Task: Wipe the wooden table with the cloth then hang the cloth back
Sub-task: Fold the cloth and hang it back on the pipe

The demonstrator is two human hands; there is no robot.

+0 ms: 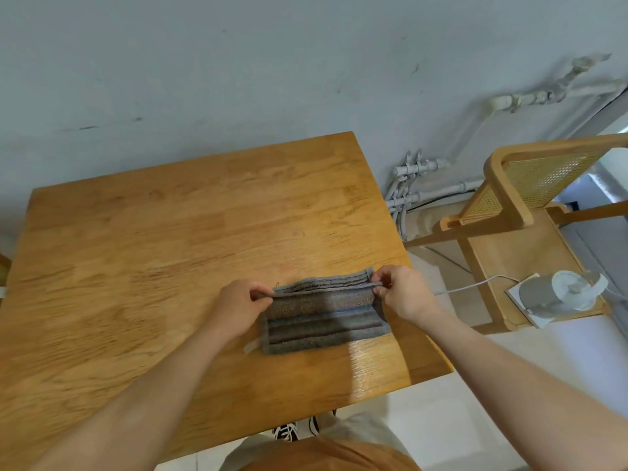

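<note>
We count one wooden counter (170,232) across the middle of the frame, one cloth (323,321) on it, two grips, the left grip (238,302) and the right grip (404,294), one chair (509,185) at right, one white corded device (560,294) on its seat, and two shoes (285,431) at the bottom.

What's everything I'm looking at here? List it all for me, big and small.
wooden table: one, honey-brown, centre of view, against the wall
cloth: one, grey with stripes, partly folded, on the table's near right part
chair: one, light wood with woven back, right of the table
appliance: one, grey and white, lying on the chair seat; what it is, I cannot tell
cable: one, white, running from the appliance towards the table
pipes: several, white, along the wall on the right
wall: pale grey-blue, behind the table
floor: pale, lower right
shoes: two, black and white, under the table's near edge
left hand: pinches the cloth's left end
right hand: pinches the cloth's right end
</note>
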